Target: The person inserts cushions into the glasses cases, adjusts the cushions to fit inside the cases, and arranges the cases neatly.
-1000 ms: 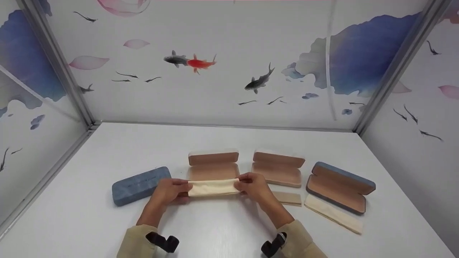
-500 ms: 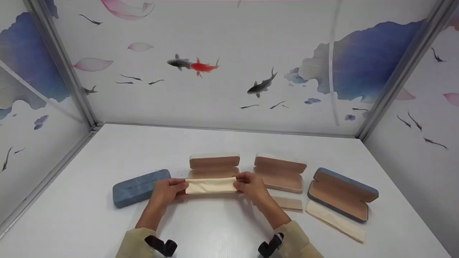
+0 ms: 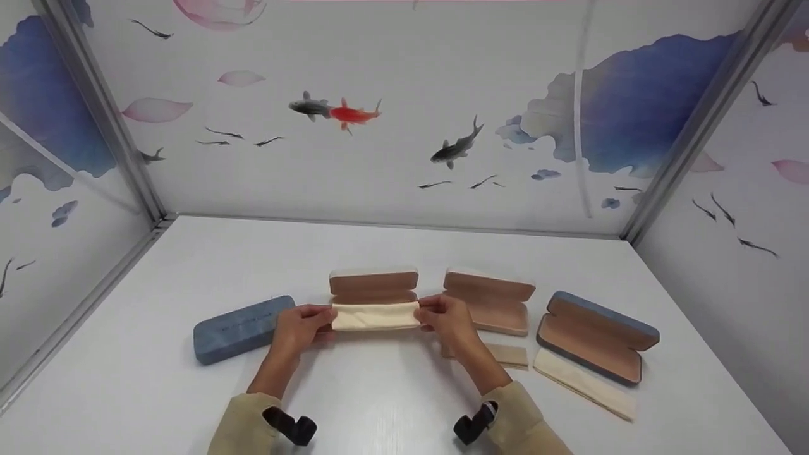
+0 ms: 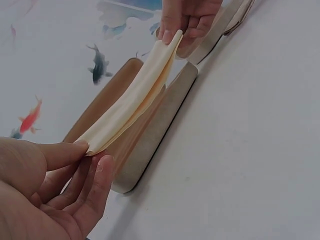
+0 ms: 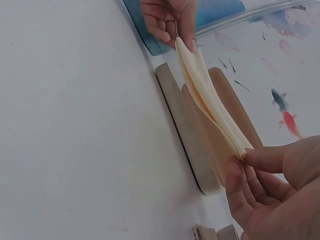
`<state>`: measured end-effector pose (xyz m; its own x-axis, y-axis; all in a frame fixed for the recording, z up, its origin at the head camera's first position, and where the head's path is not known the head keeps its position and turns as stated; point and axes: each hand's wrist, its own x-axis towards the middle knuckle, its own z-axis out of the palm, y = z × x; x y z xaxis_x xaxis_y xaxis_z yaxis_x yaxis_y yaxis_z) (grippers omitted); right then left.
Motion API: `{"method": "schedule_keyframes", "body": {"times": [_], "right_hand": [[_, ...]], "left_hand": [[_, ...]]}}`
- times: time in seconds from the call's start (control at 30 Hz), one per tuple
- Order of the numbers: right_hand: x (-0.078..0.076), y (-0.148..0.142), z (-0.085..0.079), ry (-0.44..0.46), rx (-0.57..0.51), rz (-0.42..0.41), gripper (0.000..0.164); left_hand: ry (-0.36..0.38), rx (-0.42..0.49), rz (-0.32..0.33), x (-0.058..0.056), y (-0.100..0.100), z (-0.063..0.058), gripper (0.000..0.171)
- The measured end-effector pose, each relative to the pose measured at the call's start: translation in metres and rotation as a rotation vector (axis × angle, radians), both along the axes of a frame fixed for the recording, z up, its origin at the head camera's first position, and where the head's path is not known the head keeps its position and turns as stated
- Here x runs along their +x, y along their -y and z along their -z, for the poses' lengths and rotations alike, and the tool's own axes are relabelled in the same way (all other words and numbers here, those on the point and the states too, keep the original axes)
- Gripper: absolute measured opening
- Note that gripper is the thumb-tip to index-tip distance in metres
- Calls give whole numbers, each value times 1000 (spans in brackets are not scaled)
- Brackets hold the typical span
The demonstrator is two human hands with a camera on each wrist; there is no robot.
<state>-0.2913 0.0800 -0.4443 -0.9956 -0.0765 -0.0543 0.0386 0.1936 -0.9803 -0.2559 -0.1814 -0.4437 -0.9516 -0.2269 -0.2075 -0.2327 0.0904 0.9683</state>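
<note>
A folded cream cloth (image 3: 375, 316) is stretched between both hands, held up in front of an open glasses case (image 3: 374, 283) with a tan lining. My left hand (image 3: 301, 328) pinches its left end between thumb and fingers; my right hand (image 3: 447, 321) pinches the right end the same way. In the left wrist view the cloth (image 4: 132, 100) shows several layers and hangs above the case's base (image 4: 155, 140). From the right wrist, the cloth (image 5: 210, 95) overlaps the case's tan interior (image 5: 215, 142). Much of the case's base is hidden behind the cloth in the head view.
A closed blue glasses case (image 3: 237, 330) lies left. To the right stand another open pale case (image 3: 490, 306) and an open blue case (image 3: 594, 341). In front of them lie a beige folded cloth (image 3: 510, 356) and a cream folded cloth (image 3: 584, 384). Printed walls enclose the table.
Both hands have raised the cloth slightly and moved it forward, so it now covers more of the open case behind it. The grip at both ends stays the same.
</note>
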Motion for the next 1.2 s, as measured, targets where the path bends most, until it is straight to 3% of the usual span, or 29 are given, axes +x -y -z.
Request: {"method": "schedule_keyframes", "body": {"times": [0.3,0.53,0.87,1.2], "right_hand": [[-6,10,1,-39,11,23,19],[-13,18,0,-104,95,45,17],[-21,24,2,-115,137,83,16],[-23,27,5,-85,141,109,18]], "left_hand": [[-29,-30,-23,-7,-2,-4,27],[-49,-79,-35,-13,-7,-4,24],[-15,-93,-70,-21,-10,-3,24],[-52,-139,-71,-23,-12,0,22]]}}
